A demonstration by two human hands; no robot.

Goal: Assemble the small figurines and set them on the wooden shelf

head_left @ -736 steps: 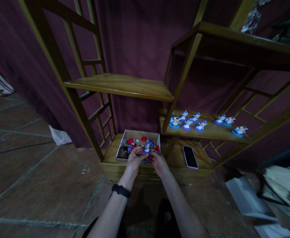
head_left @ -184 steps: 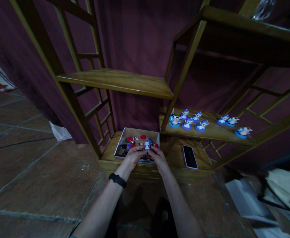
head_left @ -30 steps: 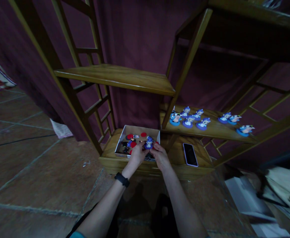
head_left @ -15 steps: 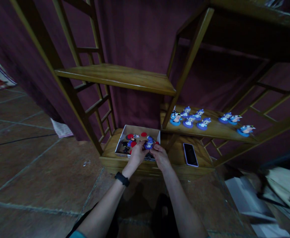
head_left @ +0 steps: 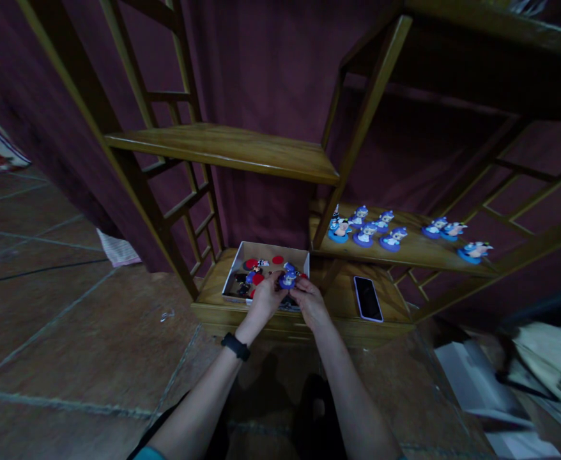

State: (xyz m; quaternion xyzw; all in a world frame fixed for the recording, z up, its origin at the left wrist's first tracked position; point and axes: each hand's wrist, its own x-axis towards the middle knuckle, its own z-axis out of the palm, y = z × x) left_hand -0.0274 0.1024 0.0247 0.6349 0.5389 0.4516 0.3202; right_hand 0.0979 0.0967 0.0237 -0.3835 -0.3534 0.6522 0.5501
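A small purple-and-white figurine [head_left: 288, 279] on a round purple base is pinched between my two hands, over the right part of an open cardboard box [head_left: 231, 271]. My left hand [head_left: 267, 296] grips its left side, and my right hand [head_left: 311, 300] holds the lower right. Inside the box lie several more figurines, among them a blue-and-red one [head_left: 253, 275], and a loose red disc [head_left: 278, 260]. My hands hide the box's front right part.
On the wooden shelf [head_left: 414, 256] to the right stand several purple and blue figurines [head_left: 393, 239]. A phone [head_left: 368, 298] lies on the lower board. A higher shelf [head_left: 223, 148] juts out above the box. White boxes [head_left: 476, 377] sit on the floor at right.
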